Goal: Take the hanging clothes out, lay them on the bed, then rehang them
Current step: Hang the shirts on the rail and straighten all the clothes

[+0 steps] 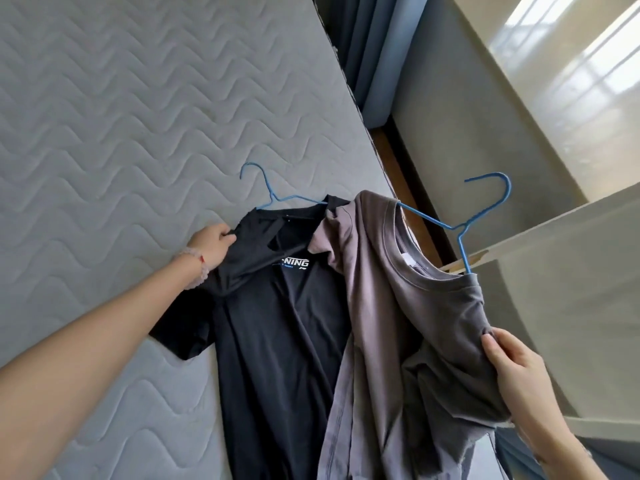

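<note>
Nearest the camera, the right hand (516,372) pinches a bunched fold at the shoulder of the grey T-shirt (381,306), thumb on top and fingers curled beneath. It holds the cloth, not the wire. The shirt is on its blue hanger (462,247), whose hook points up and away past the right edge of the bed (104,133). The body of the shirt drapes down at that edge, and one sleeve overlaps the black T-shirt (277,323).

Further in, the left hand (211,247), with a bead bracelet (197,268) at the wrist, is clamped on the black shirt's shoulder. That shirt lies flat on the mattress beside the right edge, its white lettering showing. Its own blue hanger (272,198) is inside the collar with the hook resting on the quilted cover.

Beyond the bed are a blue curtain (374,46), a glossy floor (554,64) and a pale panel (554,271).

The grey shirt appears to be about to be laid down, and the risks come from how it is held. With only fabric gripped, the hanger could tip and slide out of the neck. If the shirt is set too near the edge, its weight may drag it to the floor. A pull by the left hand could tug the black shoulder off its wire or crease the shirt. The overlapping sleeve and the two nearby hooks could also snag when the shirts are lifted again.
</note>
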### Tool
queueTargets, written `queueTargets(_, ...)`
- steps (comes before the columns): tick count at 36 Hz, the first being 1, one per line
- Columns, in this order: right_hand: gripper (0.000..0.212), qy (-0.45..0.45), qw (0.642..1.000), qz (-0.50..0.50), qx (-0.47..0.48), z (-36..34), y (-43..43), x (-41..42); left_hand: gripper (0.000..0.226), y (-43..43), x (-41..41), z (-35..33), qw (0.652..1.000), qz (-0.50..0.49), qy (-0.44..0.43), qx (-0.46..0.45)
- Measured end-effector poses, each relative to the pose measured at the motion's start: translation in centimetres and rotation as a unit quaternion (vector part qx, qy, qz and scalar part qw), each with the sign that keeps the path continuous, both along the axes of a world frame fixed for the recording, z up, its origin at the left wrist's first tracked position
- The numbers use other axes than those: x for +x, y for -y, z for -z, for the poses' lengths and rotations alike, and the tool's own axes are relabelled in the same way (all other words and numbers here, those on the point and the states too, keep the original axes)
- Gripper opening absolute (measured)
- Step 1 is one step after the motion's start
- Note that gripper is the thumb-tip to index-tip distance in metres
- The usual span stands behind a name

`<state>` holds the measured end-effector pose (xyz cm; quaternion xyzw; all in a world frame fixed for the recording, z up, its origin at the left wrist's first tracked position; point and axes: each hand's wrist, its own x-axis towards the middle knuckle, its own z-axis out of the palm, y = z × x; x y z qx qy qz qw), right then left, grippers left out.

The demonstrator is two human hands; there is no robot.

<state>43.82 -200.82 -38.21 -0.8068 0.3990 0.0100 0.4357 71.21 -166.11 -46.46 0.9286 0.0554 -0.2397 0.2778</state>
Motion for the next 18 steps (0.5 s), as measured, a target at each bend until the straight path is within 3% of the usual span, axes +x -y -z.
queueTargets(5,0.018,0.043,0.999,-0.006,-0.002,-4.3,-2.2,0.0,0.014,-0.3,-5.2,-4.4,0.996,-0.017,0.032,-0.083)
queueTargets(18,0.016,0.167,0.985,0.039,-0.008,-17.3,-5.2,-9.7,0.023,-9.2,-18.8,-23.2,0.962,-0.108,0.148,-0.202)
